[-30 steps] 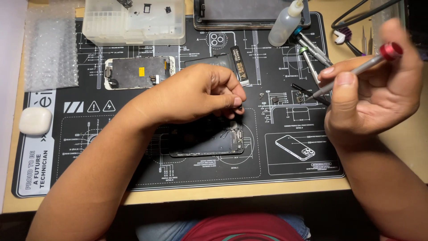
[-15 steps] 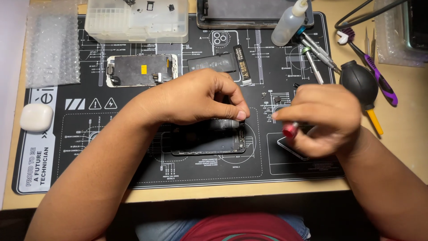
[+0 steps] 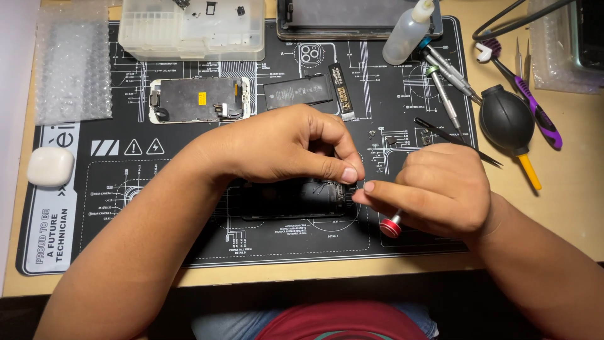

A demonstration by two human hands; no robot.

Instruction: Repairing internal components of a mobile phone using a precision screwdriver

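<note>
A white earbud case (image 3: 50, 167) sat at the far left of the black repair mat (image 3: 113, 245) that covered the wooden worktop (image 3: 566, 208). Further in lay a removed phone screen (image 3: 198, 99), with a clear parts box (image 3: 192, 28) above it and a flat black battery (image 3: 297, 91) to its right. At the mat's centre lay the opened phone body (image 3: 283, 200), partly hidden under the left hand (image 3: 283, 148), whose thumb and fingers were pressed together at the phone's right end. The right hand (image 3: 440, 189) met it there, fingertips pinched (on what was too small to tell), a red-capped screwdriver (image 3: 391, 225) tucked in its palm. The phone looked light, stiff and fragile inside, best held by its outer edges. A black air blower (image 3: 506, 119) lay far right.
</note>
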